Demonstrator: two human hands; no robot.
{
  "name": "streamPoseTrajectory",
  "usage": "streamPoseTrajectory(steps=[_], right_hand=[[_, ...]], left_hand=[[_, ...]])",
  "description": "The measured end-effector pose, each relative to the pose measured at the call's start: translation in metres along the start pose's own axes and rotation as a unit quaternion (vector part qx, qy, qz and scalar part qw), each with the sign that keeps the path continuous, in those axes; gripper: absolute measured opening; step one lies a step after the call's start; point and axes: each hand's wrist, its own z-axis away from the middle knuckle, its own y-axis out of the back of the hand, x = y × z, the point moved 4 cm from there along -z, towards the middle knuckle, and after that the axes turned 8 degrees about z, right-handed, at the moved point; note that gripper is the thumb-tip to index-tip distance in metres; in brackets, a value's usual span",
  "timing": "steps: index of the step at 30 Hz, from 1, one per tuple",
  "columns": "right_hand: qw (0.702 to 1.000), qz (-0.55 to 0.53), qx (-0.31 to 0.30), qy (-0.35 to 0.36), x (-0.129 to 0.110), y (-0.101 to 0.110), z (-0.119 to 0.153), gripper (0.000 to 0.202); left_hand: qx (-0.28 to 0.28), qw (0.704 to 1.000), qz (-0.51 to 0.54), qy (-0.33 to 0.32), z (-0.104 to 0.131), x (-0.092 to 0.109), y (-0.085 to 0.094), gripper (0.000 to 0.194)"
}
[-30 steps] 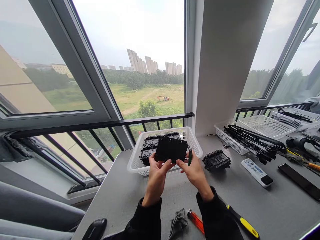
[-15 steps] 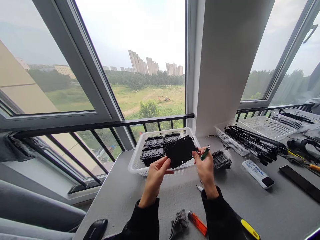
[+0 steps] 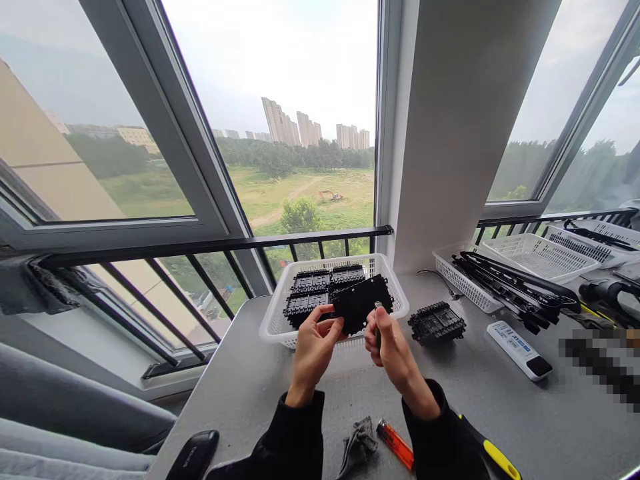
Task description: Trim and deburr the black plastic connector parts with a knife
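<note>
Pinched in my left hand (image 3: 316, 347) is a flat black plastic plate (image 3: 363, 303), held up by its lower left edge over the front of a white basket (image 3: 273, 330). Stacks of black ridged parts (image 3: 306, 303) fill much of that basket. My right hand (image 3: 393, 347) is closed round a slim green marker (image 3: 378, 330), its silvery end up by the thumb, in front of the plate's lower right side. Another black ridged stack (image 3: 437, 322) lies on the table just right of the basket.
On the grey table (image 3: 240, 380) lie an orange-red lighter (image 3: 395, 443), a grey cloth (image 3: 359, 443), a black case (image 3: 194, 455), a white device (image 3: 519, 350) and a yellow-black handle (image 3: 500, 459). More baskets (image 3: 467, 285) with long black parts stand right. A railing (image 3: 320, 235) runs behind.
My right hand has let go of the plate's right edge and moved left and down, turning the marker more upright. My left hand still holds the plate. The view has shifted slightly.
</note>
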Motion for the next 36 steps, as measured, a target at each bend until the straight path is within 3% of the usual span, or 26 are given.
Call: streamPoseTrajectory(steps=[3, 8, 20, 26, 36], right_hand=[[0.985, -0.081, -0.133, -0.079, 0.009, -0.021, -0.001, 0.046], [0.959, -0.135, -0.212, -0.132, 0.021, -0.031, -0.006, 0.036], [0.949, -0.189, -0.198, -0.157, 0.029, -0.032, -0.009, 0.026], [0.94, -0.221, -0.194, -0.171, 0.027, -0.029, -0.01, 0.024], [0.931, -0.275, -0.172, -0.17, 0.025, 0.004, -0.02, 0.027]], left_hand=[[-0.036, 0.999, -0.015, -0.012, 0.002, 0.002, -0.004, 0.044], [-0.07, 0.996, -0.047, -0.034, 0.005, 0.007, -0.009, 0.037], [-0.075, 0.99, -0.096, -0.071, 0.009, 0.012, -0.008, 0.026], [-0.061, 0.99, -0.101, -0.081, 0.008, 0.012, -0.007, 0.031], [-0.006, 0.99, -0.097, -0.098, 0.005, 0.016, 0.002, 0.037]])
